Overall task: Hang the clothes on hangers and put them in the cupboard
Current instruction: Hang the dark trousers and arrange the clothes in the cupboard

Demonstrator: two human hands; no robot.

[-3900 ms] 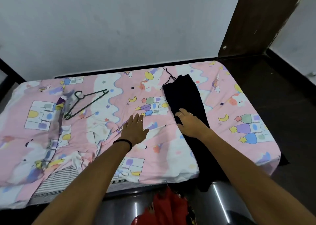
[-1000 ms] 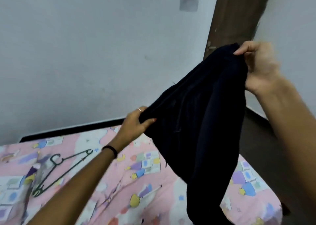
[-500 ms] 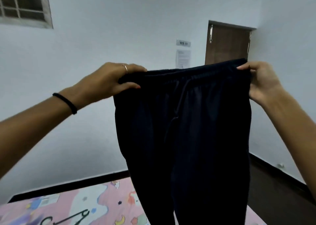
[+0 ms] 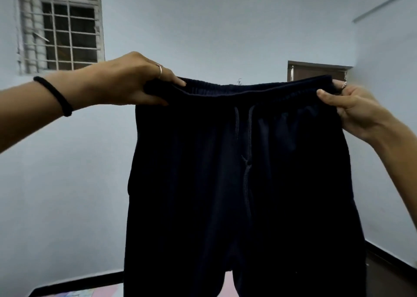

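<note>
A pair of dark navy trousers hangs spread out in front of me, its elastic waistband stretched level and a drawstring dangling down the middle. My left hand grips the waistband's left end, fingers curled over the top. My right hand pinches the right end between thumb and fingers. The legs drop out of view at the bottom. The hanger is hidden from view.
A corner of the bed with its pink sheet shows at the bottom left. A barred window sits high on the back wall. A brown door stands behind the trousers on the right.
Both hands lifted the trousers off the bed and spread the waistband wide. My view tilted up since half a second ago, so the bed and hanger dropped mostly out of sight.
</note>
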